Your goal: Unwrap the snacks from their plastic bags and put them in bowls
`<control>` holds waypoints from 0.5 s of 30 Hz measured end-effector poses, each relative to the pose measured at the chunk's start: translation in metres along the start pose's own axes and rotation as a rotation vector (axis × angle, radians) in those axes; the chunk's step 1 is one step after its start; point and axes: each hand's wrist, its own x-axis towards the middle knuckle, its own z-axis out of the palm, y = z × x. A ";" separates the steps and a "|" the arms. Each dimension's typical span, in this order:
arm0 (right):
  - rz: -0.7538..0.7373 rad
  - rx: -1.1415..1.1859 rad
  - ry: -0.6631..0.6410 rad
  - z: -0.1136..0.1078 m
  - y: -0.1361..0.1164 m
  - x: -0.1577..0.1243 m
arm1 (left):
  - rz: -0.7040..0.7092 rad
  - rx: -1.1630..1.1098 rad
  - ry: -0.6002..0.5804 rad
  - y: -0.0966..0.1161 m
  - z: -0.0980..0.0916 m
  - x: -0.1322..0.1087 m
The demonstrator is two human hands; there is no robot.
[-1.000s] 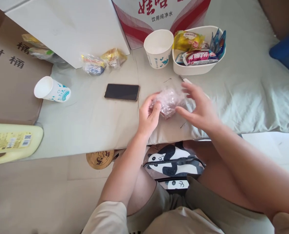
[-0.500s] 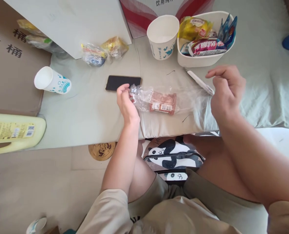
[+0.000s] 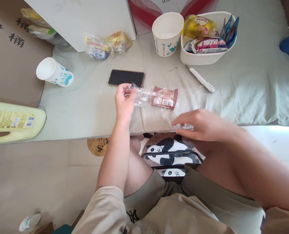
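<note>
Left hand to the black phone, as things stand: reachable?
Probably yes. The phone lies flat just beyond the left hand, with nothing between. But its fingers are shut on the clear bag, so it would have to let go first.

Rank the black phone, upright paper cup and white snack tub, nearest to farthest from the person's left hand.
From the left hand, which grips a clear plastic bag:
1. Black phone, just behind the hand.
2. Upright paper cup, farther back, to the right.
3. White snack tub, farthest, beyond the cup on the right.
</note>
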 end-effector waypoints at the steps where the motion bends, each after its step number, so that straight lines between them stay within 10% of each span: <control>1: 0.007 0.026 -0.091 0.002 0.000 -0.001 | -0.018 0.020 -0.008 0.001 -0.002 0.000; 4: 0.161 -0.020 -0.067 0.008 0.004 0.004 | -0.091 0.110 -0.120 0.009 -0.005 -0.008; 9: 0.329 -0.192 0.356 0.015 0.010 0.025 | -0.199 0.201 -0.416 0.022 -0.001 -0.028; 15: 0.195 -0.098 0.397 0.030 0.022 0.047 | -0.434 -0.482 -0.566 0.046 0.011 -0.035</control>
